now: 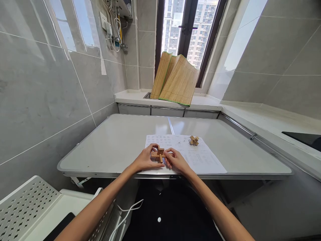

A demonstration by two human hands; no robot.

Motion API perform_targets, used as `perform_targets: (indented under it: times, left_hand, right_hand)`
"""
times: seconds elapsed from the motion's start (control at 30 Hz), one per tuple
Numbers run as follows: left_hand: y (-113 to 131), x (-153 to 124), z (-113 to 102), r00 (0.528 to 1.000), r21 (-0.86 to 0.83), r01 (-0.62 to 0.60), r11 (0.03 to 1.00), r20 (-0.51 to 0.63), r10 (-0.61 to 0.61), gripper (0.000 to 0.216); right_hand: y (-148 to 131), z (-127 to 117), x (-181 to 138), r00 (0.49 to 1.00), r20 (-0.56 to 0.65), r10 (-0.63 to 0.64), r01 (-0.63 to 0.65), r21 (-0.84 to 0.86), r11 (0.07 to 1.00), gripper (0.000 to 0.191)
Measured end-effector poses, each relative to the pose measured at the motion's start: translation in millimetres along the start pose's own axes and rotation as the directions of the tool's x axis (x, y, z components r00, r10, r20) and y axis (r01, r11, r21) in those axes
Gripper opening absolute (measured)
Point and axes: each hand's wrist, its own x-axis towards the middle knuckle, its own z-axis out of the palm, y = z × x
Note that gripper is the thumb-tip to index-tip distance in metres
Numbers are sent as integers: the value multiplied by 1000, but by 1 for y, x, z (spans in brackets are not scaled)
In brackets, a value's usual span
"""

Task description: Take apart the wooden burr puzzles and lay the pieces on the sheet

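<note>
Brown wooden bars (161,151), crossed, over the near-left part of the printed sheet (188,158) | left hand (147,158): half curled, thumb and fingers gripping the bars | right hand (177,160): fingertips pinched at their right end, as I see it | wooden cluster (194,140): on the sheet's far-right corner | white table (110,140): under the sheet | bamboo mat (179,82): well beyond the sheet

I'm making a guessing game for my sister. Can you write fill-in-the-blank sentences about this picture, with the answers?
The brown pieces held by the left hand and right hand are made of ____.
The lighter block cluster is nearer to the ____ hand.
The printed paper lies on a white ____.
Tall buildings show through the ____.

Missing words: wood; right; table; window.
</note>
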Motion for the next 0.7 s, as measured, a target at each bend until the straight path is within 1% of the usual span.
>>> perform_targets:
  times: [0.17,0.3,0.5,0.7]
  left_hand:
    - [2,0,-1,1000,35,-5,999,4,5,82]
    - [3,0,-1,1000,75,-22,997,13,21,84]
    - [6,-1,0,997,105,-82,991,-4,82,84]
    - [17,-5,-1,990,125,-138,983,-12,140,83]
  right_hand:
    - [5,4,0,998,-63,-13,15,28,999,48]
    - [8,5,-1,994,-104,-17,22,48,999,49]
    - [4,4,-5,995,-97,-22,28,64,998,49]
    - [0,5,-8,995,-93,-45,51,66,996,46]
